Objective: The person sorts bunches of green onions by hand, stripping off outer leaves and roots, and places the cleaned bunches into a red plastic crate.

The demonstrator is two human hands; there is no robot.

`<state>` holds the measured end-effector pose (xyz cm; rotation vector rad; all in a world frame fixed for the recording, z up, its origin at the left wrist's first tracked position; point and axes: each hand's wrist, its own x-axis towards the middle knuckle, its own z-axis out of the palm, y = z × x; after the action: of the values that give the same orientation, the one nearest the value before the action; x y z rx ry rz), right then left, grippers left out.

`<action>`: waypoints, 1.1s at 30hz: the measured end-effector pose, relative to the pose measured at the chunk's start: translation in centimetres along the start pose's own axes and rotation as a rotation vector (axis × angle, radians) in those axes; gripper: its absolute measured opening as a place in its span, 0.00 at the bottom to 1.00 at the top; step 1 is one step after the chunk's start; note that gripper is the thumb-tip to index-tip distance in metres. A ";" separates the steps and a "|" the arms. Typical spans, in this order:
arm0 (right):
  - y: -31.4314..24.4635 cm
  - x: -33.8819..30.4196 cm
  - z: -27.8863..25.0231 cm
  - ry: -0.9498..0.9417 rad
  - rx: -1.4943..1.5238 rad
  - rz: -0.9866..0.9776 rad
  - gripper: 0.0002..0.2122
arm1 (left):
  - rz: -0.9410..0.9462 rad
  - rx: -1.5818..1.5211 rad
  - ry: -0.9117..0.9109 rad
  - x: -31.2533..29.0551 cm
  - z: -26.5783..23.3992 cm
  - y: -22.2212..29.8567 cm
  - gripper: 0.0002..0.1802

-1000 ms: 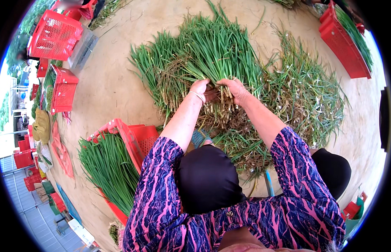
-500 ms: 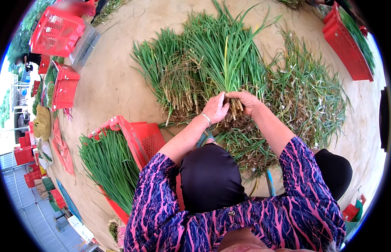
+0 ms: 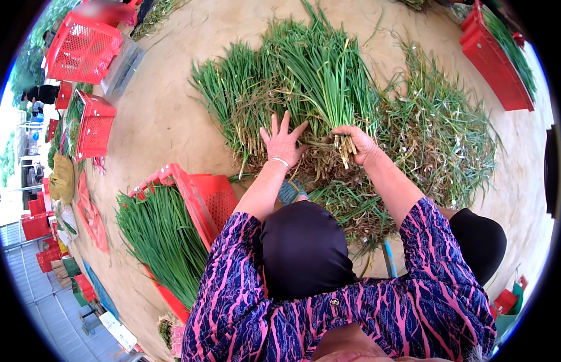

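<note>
- Red crate heaped with greens, apparently finished.
- Large pile, seemingly left to do.
- Person's left hand spread, holding nothing, by the pile's root ends.
- Right hand gripping a bunch over the pile.
- Scrap heap, apparently discarded.

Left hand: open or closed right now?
Open: the left hand has its fingers splayed over the pile of stalks, nothing visibly gripped. The right hand is closed around a bunch.

Tan floor, blue-grey panelled surface lower left, green foliage, bright daylight
</note>
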<state>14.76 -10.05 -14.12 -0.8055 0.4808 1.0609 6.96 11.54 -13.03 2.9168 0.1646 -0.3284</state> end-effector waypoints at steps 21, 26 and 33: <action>2.5 -12.9 -4.5 0.105 0.071 -0.147 0.11 | -0.301 -0.392 0.028 -2.3 2.1 -3.9 0.33; 3.8 -13.1 -2.5 0.243 -0.098 -0.029 0.06 | -0.108 -1.096 -0.373 -4.1 -5.1 -3.4 0.47; 2.0 -19.0 4.5 0.193 -0.753 -0.655 0.31 | 0.003 -1.290 -0.778 -6.2 -17.1 2.4 0.54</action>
<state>4.70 -17.04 1.28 -1.6075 -0.0640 0.5266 4.84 12.28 5.19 1.4003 0.1547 -0.8945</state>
